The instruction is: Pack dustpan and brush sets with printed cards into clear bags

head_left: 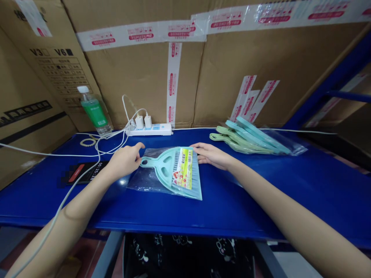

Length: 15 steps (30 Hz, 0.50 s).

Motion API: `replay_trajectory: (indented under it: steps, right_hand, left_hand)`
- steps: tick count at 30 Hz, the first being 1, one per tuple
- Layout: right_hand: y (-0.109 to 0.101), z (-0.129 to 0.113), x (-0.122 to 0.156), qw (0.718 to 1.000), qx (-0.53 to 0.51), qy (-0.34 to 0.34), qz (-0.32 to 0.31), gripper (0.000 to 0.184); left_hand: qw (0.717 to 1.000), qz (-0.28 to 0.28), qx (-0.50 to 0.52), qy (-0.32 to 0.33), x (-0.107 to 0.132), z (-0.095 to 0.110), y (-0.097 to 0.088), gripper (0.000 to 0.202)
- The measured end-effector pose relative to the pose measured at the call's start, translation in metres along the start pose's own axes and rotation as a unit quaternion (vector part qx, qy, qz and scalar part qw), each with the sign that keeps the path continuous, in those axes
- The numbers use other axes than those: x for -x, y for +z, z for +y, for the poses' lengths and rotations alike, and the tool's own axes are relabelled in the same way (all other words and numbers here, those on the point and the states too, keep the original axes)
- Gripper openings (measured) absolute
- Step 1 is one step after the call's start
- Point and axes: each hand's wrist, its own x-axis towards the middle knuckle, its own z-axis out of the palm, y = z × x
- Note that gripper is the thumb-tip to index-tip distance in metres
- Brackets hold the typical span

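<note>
A light-blue dustpan and brush set [165, 170] lies flat in a clear plastic bag on the blue table, its handle to the left. A yellow-green printed label [185, 168] crosses the brush bristles. My left hand [125, 161] is at the handle end, fingers curled against the bag. At the opposite side, my right hand [212, 155] has its fingers closed on the upper right edge of the set. Further right, several green and blue dustpan sets [252, 136] lie stacked in clear bags, apart from both hands.
A white power strip [158, 130] with two chargers stands against the cardboard wall. White cables [100, 148] trail across the left side and over my left forearm. A bottle with a green label [97, 114], a beaded bracelet [87, 142] and a dark phone showing a timer [84, 172] are at left.
</note>
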Motion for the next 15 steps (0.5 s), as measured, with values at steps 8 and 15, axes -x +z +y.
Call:
replay_trajectory:
  steps: [8, 15]
  right_hand:
    - [0.0004, -0.0007, 0.0004, 1.0, -0.008, 0.004, 0.002, 0.01]
    - [-0.0006, 0.0001, 0.0015, 1.0, -0.012, -0.006, -0.003, 0.011]
  left_hand:
    - [0.997, 0.0, -0.062, -0.043, 0.0017, 0.0001, -0.001, 0.037]
    - [0.989, -0.02, -0.128, -0.074, 0.0038, 0.0, -0.005, 0.038]
